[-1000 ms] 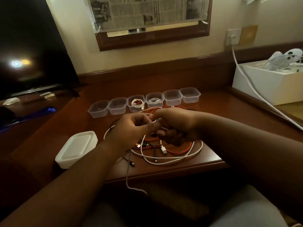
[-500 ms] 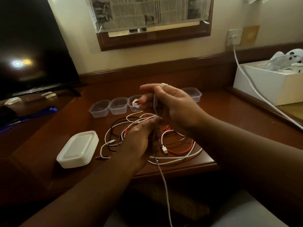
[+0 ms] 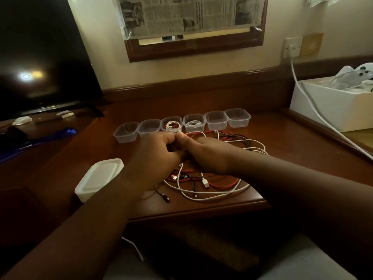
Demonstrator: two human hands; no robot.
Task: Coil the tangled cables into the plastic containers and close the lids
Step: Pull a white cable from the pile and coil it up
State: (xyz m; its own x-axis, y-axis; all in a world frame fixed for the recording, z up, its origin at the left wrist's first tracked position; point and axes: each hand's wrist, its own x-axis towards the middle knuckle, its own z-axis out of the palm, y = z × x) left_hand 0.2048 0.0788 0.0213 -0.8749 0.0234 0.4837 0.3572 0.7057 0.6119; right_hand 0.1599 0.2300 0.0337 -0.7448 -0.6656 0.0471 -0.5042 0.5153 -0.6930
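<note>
Head view: both hands meet low over the cable tangle on a brown wooden desk (image 3: 282, 142).
Landmark: the row of six clear plastic containers (image 3: 238, 117) along the far part of the desk; every place below is told from it.
Left hand (image 3: 155, 156): just in front of the row's third tub, fingers curled inward and knuckle to knuckle with the other hand. What it grips is hidden, so I cannot tell whether it holds a cable.
Right hand (image 3: 203, 152): just in front of the row's fourth tub, fingers curled and pressed against the left hand. A white cable (image 3: 212, 196) shows directly beneath the two hands, but the grip itself is hidden.
Tangled cables (image 3: 226, 184): red, white and black leads in one loose heap on the desk in front of the row, reaching from under the hands to the desk's near edge, with a white plug lying near the middle.
Containers: all six stand open; the third and fourth from the left each hold a coiled cable, the other four look empty.
Lids (image 3: 99, 178): a white stack, in front of the row's left end and beside the left forearm.
Screen (image 3: 40, 57): dark, behind and left of the row.
White box (image 3: 331, 106): right of the row, a white lead from the wall socket (image 3: 292, 47) running across it.
</note>
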